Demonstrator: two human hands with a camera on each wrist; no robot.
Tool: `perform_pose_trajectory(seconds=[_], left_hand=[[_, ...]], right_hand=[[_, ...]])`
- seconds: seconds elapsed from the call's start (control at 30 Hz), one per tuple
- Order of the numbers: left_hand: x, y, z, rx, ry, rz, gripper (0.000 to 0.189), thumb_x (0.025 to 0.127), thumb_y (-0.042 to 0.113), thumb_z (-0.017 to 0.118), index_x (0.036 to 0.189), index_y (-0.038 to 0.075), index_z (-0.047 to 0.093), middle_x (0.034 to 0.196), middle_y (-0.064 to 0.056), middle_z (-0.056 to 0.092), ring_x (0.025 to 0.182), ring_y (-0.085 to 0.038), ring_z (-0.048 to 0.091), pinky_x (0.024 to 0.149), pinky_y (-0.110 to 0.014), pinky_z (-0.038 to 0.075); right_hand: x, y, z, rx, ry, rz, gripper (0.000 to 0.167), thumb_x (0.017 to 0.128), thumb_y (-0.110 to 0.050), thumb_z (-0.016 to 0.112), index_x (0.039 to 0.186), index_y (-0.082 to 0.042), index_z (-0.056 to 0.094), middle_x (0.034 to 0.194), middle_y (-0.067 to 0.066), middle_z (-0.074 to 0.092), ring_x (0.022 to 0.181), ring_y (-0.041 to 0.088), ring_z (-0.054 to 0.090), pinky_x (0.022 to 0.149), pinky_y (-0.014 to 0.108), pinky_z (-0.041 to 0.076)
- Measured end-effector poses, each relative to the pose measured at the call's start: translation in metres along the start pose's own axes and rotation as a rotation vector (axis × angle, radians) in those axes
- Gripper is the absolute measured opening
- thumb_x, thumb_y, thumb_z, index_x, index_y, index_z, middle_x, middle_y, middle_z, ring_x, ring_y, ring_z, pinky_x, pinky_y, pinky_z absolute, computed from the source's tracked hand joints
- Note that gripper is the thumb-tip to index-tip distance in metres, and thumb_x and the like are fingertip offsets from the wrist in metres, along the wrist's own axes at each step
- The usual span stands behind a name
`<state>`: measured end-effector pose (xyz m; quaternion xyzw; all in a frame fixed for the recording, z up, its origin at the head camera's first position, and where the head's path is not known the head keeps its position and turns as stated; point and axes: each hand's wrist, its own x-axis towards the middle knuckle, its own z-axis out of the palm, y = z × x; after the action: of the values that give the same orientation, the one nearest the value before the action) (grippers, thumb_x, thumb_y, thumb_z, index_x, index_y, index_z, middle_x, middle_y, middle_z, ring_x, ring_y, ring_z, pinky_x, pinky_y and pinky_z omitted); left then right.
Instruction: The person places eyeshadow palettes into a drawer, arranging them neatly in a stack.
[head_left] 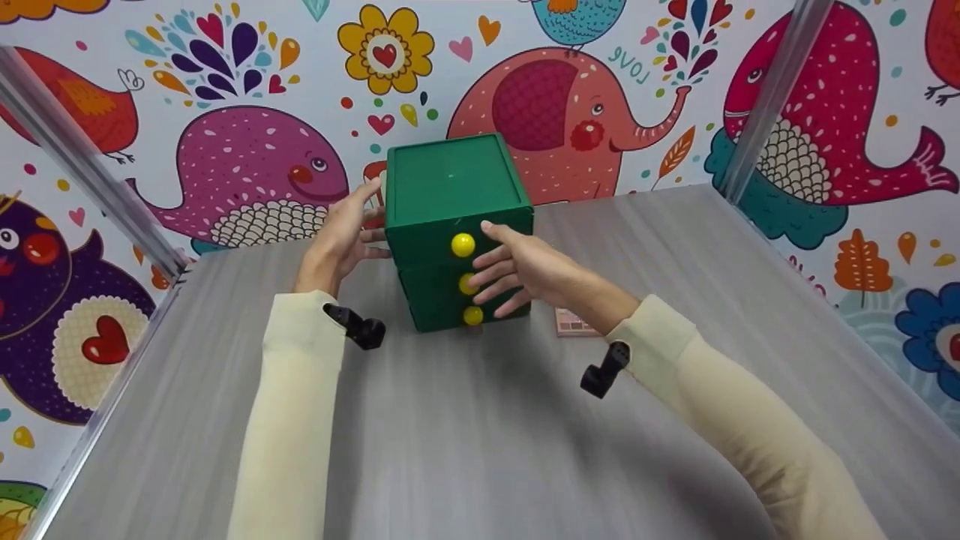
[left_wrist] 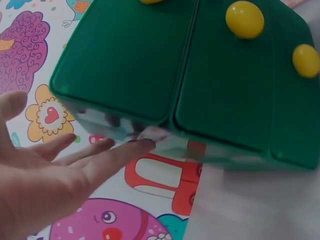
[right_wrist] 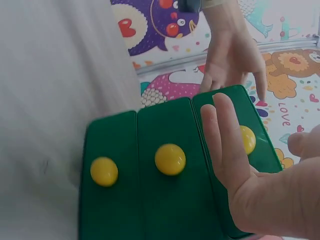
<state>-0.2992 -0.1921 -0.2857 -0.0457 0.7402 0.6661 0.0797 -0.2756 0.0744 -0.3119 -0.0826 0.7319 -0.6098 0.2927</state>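
A green three-drawer box (head_left: pixel 454 184) stands on the table, its front bearing round yellow knobs (head_left: pixel 463 244), one per drawer. At its left side is my left hand (head_left: pixel 343 232), fingers extended; in the left wrist view the fingertips (left_wrist: pixel 145 145) come up to the side wall, though contact is hard to tell. My right hand (head_left: pixel 532 270) hovers before the drawer fronts, fingers spread and fairly straight, close to the knobs and partly covering the middle one. Neither hand holds anything. The right wrist view shows all three knobs (right_wrist: pixel 170 159), the top one partly behind my fingers.
A flat pink palette-like case (head_left: pixel 574 322) lies on the grey table (head_left: pixel 450 435) right of the box, partly behind my right wrist. Colourful cartoon-printed panels (head_left: pixel 259 165) with metal posts (head_left: pixel 776 97) stand around the table's back and sides.
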Motion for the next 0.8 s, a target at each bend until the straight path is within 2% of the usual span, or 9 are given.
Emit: perform_pose_trajectory(seconds=[0.07,0.2,0.33,0.5,0.8], left_hand=[[0.002,-0.002,0.002,-0.016,-0.007,0.005,0.071,0.102,0.056,0.04,0.162,0.032,0.01,0.167,-0.009,0.023,0.142,-0.041,0.044,0.115,-0.059,0.038],[0.005,-0.005,0.005,-0.025,-0.03,0.033,0.067,0.103,0.052,0.041,0.162,0.034,0.014,0.168,-0.007,0.021,0.144,-0.042,0.04,0.117,-0.06,0.036],[0.008,-0.006,0.007,-0.039,-0.025,0.051,0.064,0.105,0.042,0.046,0.161,0.033,0.018,0.167,-0.009,0.024,0.142,-0.041,0.044,0.116,-0.06,0.037],[0.011,-0.009,0.009,-0.026,0.004,0.04,0.062,0.104,0.031,0.051,0.16,0.031,0.025,0.166,-0.012,0.026,0.142,-0.04,0.046,0.113,-0.059,0.04],[0.01,-0.013,0.006,0.009,0.019,0.034,0.062,0.104,0.034,0.052,0.16,0.032,0.026,0.165,-0.011,0.029,0.139,-0.038,0.049,0.114,-0.056,0.041]], right_hand=[[0.004,0.002,0.002,0.039,-0.022,0.003,0.072,0.102,-0.064,0.034,0.136,-0.003,0.054,0.125,0.011,0.071,0.11,0.027,0.071,0.098,0.05,0.056],[0.01,0.004,0.006,0.111,-0.042,0.006,0.071,0.102,-0.062,0.034,0.136,-0.003,0.054,0.127,0.012,0.07,0.112,0.027,0.071,0.106,0.053,0.05],[0.016,0.006,0.01,0.154,-0.034,0.004,0.069,0.102,-0.061,0.036,0.135,-0.004,0.056,0.126,0.011,0.071,0.11,0.025,0.072,0.103,0.048,0.052],[0.022,0.008,0.014,0.18,-0.033,-0.005,0.066,0.102,-0.061,0.037,0.135,-0.006,0.056,0.126,0.011,0.071,0.107,0.023,0.072,0.099,0.044,0.056],[0.03,0.012,0.024,0.198,-0.008,-0.032,0.06,0.103,-0.057,0.041,0.133,-0.007,0.057,0.123,0.01,0.072,0.103,0.021,0.074,0.104,0.048,0.051]])
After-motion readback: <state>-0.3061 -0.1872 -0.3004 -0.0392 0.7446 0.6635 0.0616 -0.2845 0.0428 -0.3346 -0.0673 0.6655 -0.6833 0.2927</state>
